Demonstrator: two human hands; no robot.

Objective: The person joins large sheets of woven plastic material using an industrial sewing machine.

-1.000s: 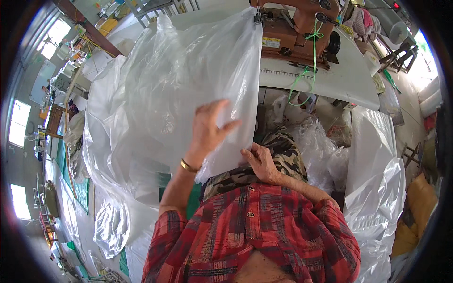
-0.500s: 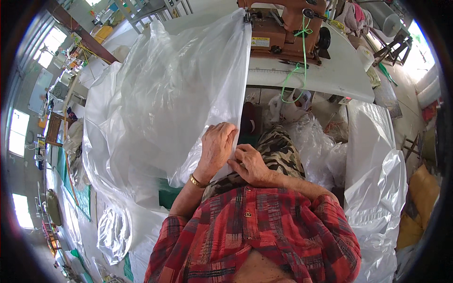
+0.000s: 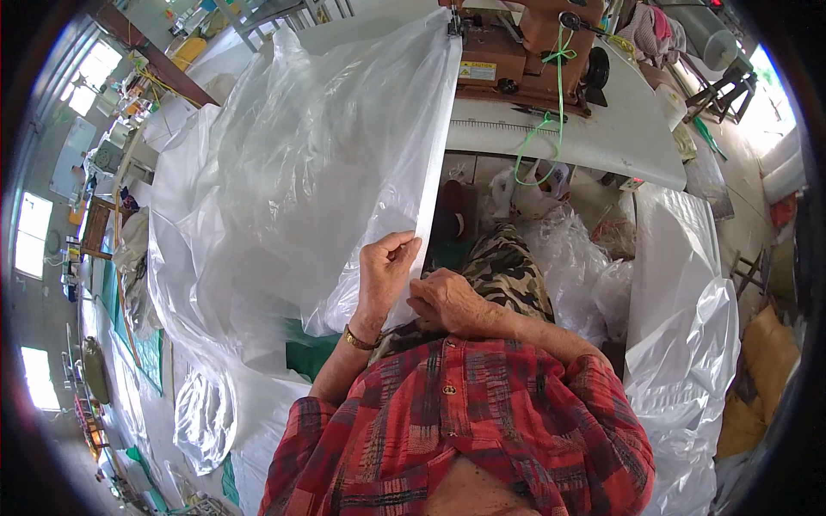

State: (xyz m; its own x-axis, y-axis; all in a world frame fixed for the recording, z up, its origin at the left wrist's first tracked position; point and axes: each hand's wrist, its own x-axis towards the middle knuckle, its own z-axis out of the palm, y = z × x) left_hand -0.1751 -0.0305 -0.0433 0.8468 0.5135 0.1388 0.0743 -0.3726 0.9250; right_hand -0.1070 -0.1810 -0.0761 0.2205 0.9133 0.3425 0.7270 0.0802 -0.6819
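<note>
A large translucent plastic sheet (image 3: 292,172) spreads over the table on my left and hangs toward my lap. Its straight, folded right edge runs from the needle area of a brown sewing machine (image 3: 525,52) down to my hands. My left hand (image 3: 385,271), with a gold watch at the wrist, pinches that edge between thumb and fingers. Just below and to the right, my right hand (image 3: 452,301) is closed with curled fingers at the lower part of the same edge. Its fingertips are partly hidden behind the hand.
A green string (image 3: 559,112) dangles from the machine over the white tabletop (image 3: 619,142). Crumpled clear plastic (image 3: 564,267) lies beneath the table, beside my camouflage-clad leg (image 3: 508,271). More plastic sheeting (image 3: 675,344) drapes on the right. A stool (image 3: 727,90) stands at the far right.
My left hand has shifted slightly left and down along the edge. My right hand has drawn slightly left, its fingers more curled. The sheet's lower edge has swung a little left.
</note>
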